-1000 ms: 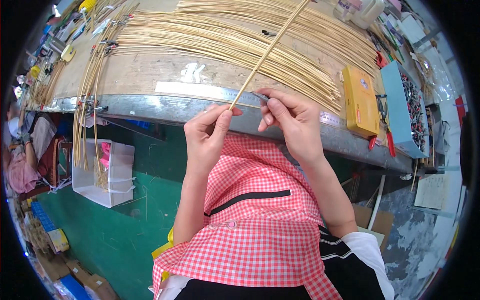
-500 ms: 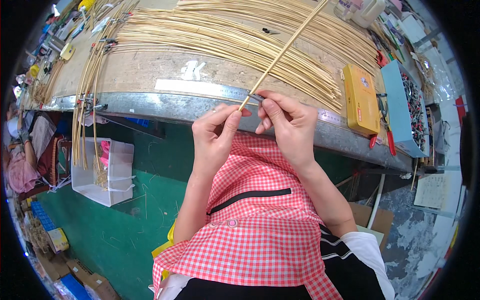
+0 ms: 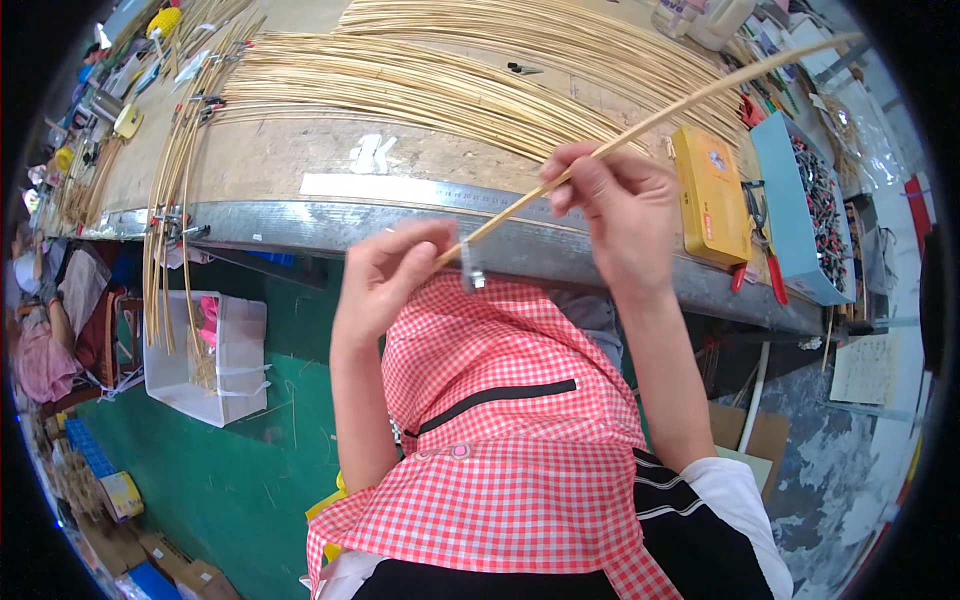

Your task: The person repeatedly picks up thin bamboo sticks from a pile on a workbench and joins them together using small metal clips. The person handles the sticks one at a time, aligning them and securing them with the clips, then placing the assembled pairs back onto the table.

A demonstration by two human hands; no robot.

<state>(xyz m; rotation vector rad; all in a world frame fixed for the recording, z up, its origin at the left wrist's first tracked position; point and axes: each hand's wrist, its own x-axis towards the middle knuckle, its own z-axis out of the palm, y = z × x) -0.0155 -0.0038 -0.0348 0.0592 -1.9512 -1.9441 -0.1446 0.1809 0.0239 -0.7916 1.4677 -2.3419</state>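
A long, thin, pale stick of bamboo or rattan (image 3: 690, 102) runs slantwise between my hands, its far end reaching up to the right. My left hand (image 3: 375, 290) pinches it near its lower end, fingers a little blurred. Farther along, my right hand (image 3: 632, 205) grips the stick between thumb and fingers. Close to the left fingertips, a small silvery metal clip (image 3: 473, 270) hangs at the stick; motion blur hides how it is fastened. Below lies a steel ruler (image 3: 375, 188) along the bench's front edge, with a white K-shaped piece (image 3: 373, 154) behind it.
Bundles of similar sticks (image 3: 400, 85) cover the bench (image 3: 270, 145). At the right stand a yellow box (image 3: 712, 195), red-handled pliers (image 3: 776, 275) and a light-blue box (image 3: 790, 215) full of small clips. Below the bench's left side sits a white bin (image 3: 240, 345).
My right hand has moved right and up along the stick, my left hand slightly left and down. The stick now lies flatter, and a silvery clip shows beside my left fingers.
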